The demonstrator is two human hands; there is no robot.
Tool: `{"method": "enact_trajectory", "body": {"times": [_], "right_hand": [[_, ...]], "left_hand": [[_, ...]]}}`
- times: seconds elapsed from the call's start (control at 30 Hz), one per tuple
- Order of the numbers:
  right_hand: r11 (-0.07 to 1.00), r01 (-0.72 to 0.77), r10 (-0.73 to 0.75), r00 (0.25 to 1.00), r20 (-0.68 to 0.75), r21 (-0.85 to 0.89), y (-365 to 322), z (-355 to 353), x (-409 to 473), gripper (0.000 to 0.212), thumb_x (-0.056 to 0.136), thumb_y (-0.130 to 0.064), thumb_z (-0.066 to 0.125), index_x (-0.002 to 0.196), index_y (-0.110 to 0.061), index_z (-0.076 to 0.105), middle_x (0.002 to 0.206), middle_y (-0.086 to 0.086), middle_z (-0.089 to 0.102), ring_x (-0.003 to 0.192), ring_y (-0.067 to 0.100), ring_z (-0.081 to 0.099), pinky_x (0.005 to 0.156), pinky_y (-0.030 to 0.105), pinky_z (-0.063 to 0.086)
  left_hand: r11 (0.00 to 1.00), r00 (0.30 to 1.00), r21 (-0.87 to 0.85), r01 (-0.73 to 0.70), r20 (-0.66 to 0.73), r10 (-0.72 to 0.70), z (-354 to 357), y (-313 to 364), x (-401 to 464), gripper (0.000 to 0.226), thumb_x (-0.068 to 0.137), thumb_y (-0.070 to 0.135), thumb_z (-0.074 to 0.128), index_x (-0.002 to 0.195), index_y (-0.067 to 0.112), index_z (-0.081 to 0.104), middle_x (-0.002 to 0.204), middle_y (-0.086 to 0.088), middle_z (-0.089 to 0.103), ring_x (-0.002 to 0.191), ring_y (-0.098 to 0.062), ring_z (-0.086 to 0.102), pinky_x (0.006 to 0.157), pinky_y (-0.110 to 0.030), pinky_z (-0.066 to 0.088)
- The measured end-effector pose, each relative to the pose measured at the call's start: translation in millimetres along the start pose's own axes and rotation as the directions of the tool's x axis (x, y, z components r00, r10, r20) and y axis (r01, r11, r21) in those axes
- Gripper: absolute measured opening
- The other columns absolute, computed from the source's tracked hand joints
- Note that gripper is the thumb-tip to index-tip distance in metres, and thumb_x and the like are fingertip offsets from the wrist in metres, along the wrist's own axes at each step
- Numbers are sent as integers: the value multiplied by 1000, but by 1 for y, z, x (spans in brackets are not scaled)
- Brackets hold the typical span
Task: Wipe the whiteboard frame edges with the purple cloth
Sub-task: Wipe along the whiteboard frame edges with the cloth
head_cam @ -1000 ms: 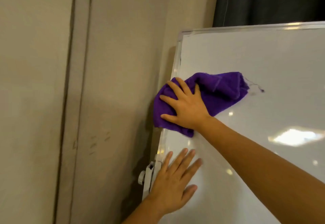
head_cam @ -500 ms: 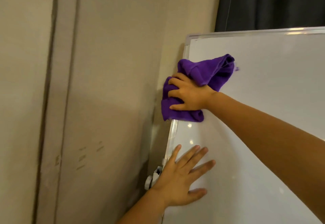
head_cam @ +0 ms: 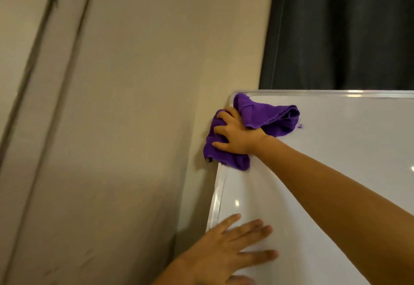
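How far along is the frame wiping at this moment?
Done: cannot tell; the left edge below the cloth shows no visible change. In hand: the right hand grips the cloth over that edge near the top corner, left hand flat on the board. Left: the top edge is untouched.

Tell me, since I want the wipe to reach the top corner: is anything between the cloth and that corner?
Nothing visible. The right hand holds the purple cloth on the left frame edge, its top fold already near the corner.
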State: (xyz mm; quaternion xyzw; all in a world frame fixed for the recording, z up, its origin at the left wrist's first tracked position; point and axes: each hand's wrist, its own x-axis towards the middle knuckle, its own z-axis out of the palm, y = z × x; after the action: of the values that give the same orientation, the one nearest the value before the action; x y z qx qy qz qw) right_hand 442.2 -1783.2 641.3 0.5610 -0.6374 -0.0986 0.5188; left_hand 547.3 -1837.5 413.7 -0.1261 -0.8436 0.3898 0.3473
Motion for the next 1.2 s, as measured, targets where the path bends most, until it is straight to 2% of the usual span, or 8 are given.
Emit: {"method": "enact_trajectory", "body": {"times": [0.1,0.2,0.5,0.67,0.93,1.0,1.1,1.2], "right_hand": [[990,-138,138,990,-19,17,18,-6,18,52,87,-58,39,123,-23,52,140,9,33,131,33,22,108,49,23],[990,-135,136,989,-55,32,13,-3,21,50,86,-56,41,120,-21,54,139,8,33,132,33,20,109,48,23],[999,22,-20,998,-59,36,3,11,2,51,86,-57,38,117,-22,56,136,6,40,131,30,26,112,48,20],[979,-189,193,979,-58,74,48,-3,21,53,87,-60,37,128,-28,45,142,7,31,131,32,23,111,48,19],[915,-384,401,902,-163,124,69,0,23,58,87,-58,39,135,-25,36,142,12,33,129,37,26,107,49,25],[885,-446,465,867,-181,136,75,1,19,58,87,-58,40,135,-25,35,141,12,33,129,37,27,105,50,28],[870,-479,494,845,-207,117,76,2,14,57,87,-57,39,134,-25,35,141,12,34,128,37,29,101,49,33],[886,-447,464,865,-190,127,78,1,10,57,87,-56,40,135,-24,35,141,13,34,127,37,29,103,49,30]], "left_hand": [[960,962,-70,270,-32,-273,-6,-9,17,60,95,57,19,150,33,18,157,4,21,143,-16,25,111,-52,24],[889,895,-131,439,-24,-445,-17,-18,34,59,94,56,17,149,34,21,156,4,26,141,-16,28,103,-46,18],[870,880,-161,466,-12,-474,-9,-15,42,62,92,58,22,150,35,16,156,4,25,144,-17,23,106,-46,17],[882,901,-185,432,52,-431,-4,-20,42,66,91,62,22,149,35,12,152,8,34,138,-14,36,107,-47,13],[833,863,-236,501,60,-502,-11,-18,50,59,91,60,25,146,38,25,154,9,29,140,-14,30,109,-54,19],[830,861,-240,504,69,-504,-13,-17,51,58,92,60,19,146,38,23,157,7,23,143,-15,21,112,-60,14],[762,841,-416,496,11,-541,-15,-28,65,59,91,59,8,147,41,8,159,10,-12,139,-10,-28,110,-52,-25],[732,809,-428,530,-4,-588,-15,-43,78,58,93,55,14,148,41,2,157,8,-21,135,-7,-36,111,-43,-25]]}}
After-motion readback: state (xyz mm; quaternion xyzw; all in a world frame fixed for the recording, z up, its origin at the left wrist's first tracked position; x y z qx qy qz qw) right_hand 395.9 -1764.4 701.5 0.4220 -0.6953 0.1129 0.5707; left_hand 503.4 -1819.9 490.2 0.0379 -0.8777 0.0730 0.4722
